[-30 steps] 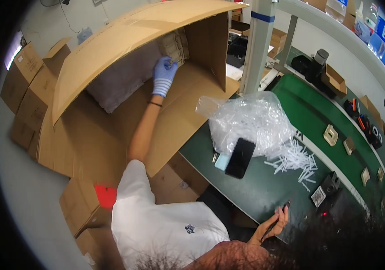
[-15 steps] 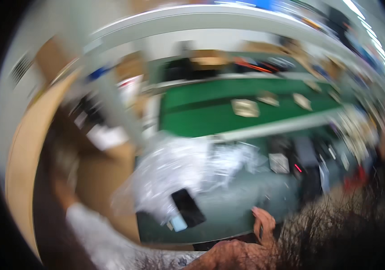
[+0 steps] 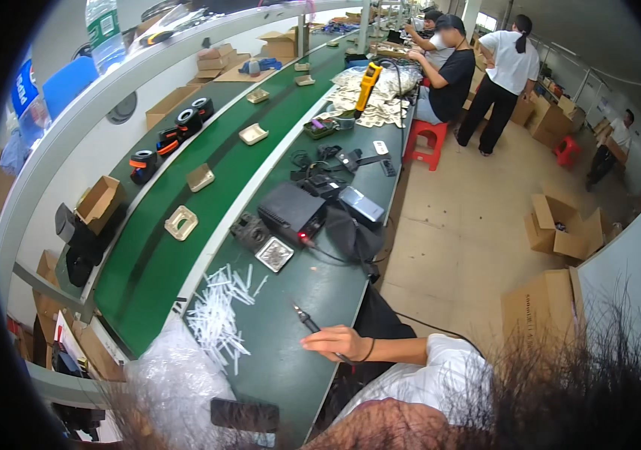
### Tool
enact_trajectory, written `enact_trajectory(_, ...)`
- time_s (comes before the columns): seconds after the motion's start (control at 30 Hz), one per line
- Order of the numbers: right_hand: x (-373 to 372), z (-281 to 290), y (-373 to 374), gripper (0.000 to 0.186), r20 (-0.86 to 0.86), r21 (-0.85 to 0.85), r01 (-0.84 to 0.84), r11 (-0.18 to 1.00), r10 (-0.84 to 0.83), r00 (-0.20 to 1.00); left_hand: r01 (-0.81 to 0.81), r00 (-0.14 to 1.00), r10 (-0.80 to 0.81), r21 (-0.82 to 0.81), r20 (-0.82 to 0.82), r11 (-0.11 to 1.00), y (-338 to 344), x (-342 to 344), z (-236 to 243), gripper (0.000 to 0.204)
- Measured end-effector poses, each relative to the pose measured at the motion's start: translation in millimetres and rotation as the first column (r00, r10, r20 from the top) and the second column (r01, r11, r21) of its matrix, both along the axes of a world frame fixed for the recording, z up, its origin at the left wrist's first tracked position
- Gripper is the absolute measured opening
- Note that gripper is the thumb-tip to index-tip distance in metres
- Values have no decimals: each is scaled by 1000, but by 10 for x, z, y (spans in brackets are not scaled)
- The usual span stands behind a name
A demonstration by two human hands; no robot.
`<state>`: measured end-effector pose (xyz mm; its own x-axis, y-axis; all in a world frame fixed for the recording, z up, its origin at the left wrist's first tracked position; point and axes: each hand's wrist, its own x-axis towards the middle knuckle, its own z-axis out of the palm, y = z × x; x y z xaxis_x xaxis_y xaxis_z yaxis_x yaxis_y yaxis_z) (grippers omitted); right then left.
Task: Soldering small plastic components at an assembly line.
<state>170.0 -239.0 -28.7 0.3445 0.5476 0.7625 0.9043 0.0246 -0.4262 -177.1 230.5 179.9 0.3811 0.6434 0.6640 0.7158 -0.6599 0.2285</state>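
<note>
In my right hand (image 3: 332, 343), a soldering iron (image 3: 308, 321) with a dark handle points its thin tip up and to the left above the dark green bench (image 3: 283, 315). The fingers are closed round the handle. Left of the hand lies a loose pile of thin white strips (image 3: 219, 311). Beyond it are a square metal tray (image 3: 274, 254) and a black box-shaped unit (image 3: 290, 210) with a small red light. My left hand is out of view.
A green conveyor belt (image 3: 219, 154) carries several beige plastic frames. Clear plastic bags (image 3: 178, 375) and a dark phone (image 3: 244, 414) lie near me. Farther along, people sit and stand by a red stool (image 3: 427, 142). Cardboard boxes (image 3: 542, 322) stand on the floor at the right.
The view has swung to the right. My left hand, earlier inside a cardboard box at the left, has gone out of view. My right hand now holds the soldering iron.
</note>
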Motion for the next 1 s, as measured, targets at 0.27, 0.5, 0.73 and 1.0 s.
enact_trajectory(0.27,93,-86,-156,48,-105,90,-225,970,234,966,505,825,-561,-361,-64,784,-2487,877,-368,48)
enact_trajectory(0.5,172,352,-278,78,-139,53,-473,879,476,869,761,575,-818,-355,-19,544,-3358,2029,-1280,50)
enact_trajectory(0.73,321,19,-350,63,-71,-154,-377,913,370,926,714,676,-720,-381,158,588,-3330,2151,-1526,47)
enact_trajectory(1.0,326,-217,-234,30,146,-218,-99,971,133,980,443,786,-29,-530,618,723,-3621,2022,-1427,46)
